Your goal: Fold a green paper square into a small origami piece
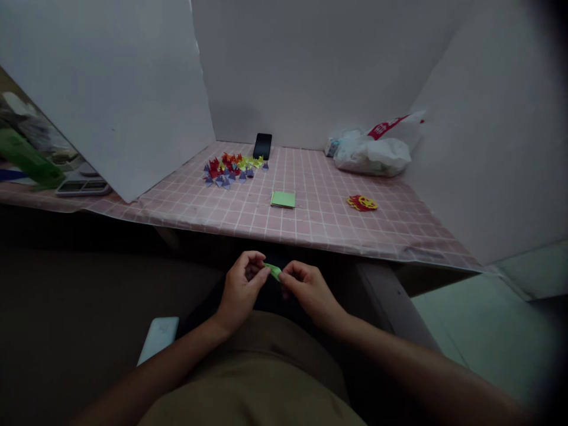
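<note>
Above my lap, just short of the table's front edge, a small folded piece of green paper (273, 271) is held between both hands. My left hand (242, 287) pinches its left end between thumb and fingers. At the other end, my right hand (306, 289) grips it the same way, with the fingertips partly hidden. On the table beyond lies a stack of square paper (283, 199), light green on top. Farther back to the left is a cluster of small folded paper pieces (231, 168) in red, orange, yellow and purple.
A black phone (262, 146) lies at the back of the pink checked table (319, 219). Yellow and red cut-out shapes (362, 203) lie at right, before a white plastic bag (375, 155). White panels (310, 71) enclose the table. A scale (84, 184) sits far left; a white device (158, 338) lies beside me.
</note>
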A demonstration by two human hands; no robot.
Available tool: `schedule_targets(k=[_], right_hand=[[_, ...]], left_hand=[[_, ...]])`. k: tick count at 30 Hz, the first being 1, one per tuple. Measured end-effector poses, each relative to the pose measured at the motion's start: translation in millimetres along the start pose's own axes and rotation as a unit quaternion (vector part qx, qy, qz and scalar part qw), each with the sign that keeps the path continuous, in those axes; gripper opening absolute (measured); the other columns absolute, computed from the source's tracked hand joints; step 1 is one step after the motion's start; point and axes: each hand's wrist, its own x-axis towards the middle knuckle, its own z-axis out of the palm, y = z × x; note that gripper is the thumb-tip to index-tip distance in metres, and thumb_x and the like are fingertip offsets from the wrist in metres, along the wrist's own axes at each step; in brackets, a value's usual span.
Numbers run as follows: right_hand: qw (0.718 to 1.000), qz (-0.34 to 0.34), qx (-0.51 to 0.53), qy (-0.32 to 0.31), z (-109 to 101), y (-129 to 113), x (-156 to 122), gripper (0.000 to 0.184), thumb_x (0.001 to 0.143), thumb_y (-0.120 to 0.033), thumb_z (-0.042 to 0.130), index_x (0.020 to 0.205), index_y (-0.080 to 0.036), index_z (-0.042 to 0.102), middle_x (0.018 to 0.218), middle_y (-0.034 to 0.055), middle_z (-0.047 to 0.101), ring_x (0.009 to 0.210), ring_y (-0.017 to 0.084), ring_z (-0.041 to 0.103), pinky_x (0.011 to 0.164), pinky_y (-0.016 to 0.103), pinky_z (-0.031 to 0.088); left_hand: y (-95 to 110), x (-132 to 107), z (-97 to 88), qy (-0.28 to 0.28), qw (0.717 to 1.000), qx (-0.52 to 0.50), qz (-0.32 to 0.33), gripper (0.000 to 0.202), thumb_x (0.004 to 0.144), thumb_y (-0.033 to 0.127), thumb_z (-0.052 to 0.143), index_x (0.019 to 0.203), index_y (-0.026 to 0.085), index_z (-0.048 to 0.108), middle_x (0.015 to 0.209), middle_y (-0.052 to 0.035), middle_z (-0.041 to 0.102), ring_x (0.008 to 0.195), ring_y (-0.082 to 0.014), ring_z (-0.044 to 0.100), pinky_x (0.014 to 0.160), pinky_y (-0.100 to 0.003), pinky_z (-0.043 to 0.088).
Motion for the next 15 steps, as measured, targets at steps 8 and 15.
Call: schedule_targets(k=[8, 15], right_hand=[[0.991, 0.054, 0.120, 0.012, 1.9, -3.4, -1.2, 0.021, 0.076, -0.031, 0.065, 0.064, -0.016, 0.056, 0.055, -0.0022, 0.058, 0.050, 0.010, 0.051, 0.055, 0.024, 0.039], [0.972, 0.100, 0.211, -0.007, 3.5, 1.0, -1.4, 0.019, 0.073, -0.028, 0.068, 0.065, -0.015, 0.057, 0.057, -0.0016, 0.058, 0.049, 0.009, 0.051, 0.054, 0.024, 0.040]], left_hand=[[0.0, -0.6, 4.7, -0.018, 0.997, -0.047, -0.063, 0.019, 0.079, 0.028, 0.066, 0.094, 0.018, 0.061, 0.082, -0.0016, 0.061, 0.074, -0.0153, 0.058, 0.069, -0.027, 0.047], [0.0, -0.2, 3.3, -0.026, 0.998, -0.042, -0.048, 0.018, 0.081, 0.027, 0.063, 0.096, 0.017, 0.062, 0.094, -0.0056, 0.066, 0.091, -0.0192, 0.062, 0.084, -0.033, 0.049]])
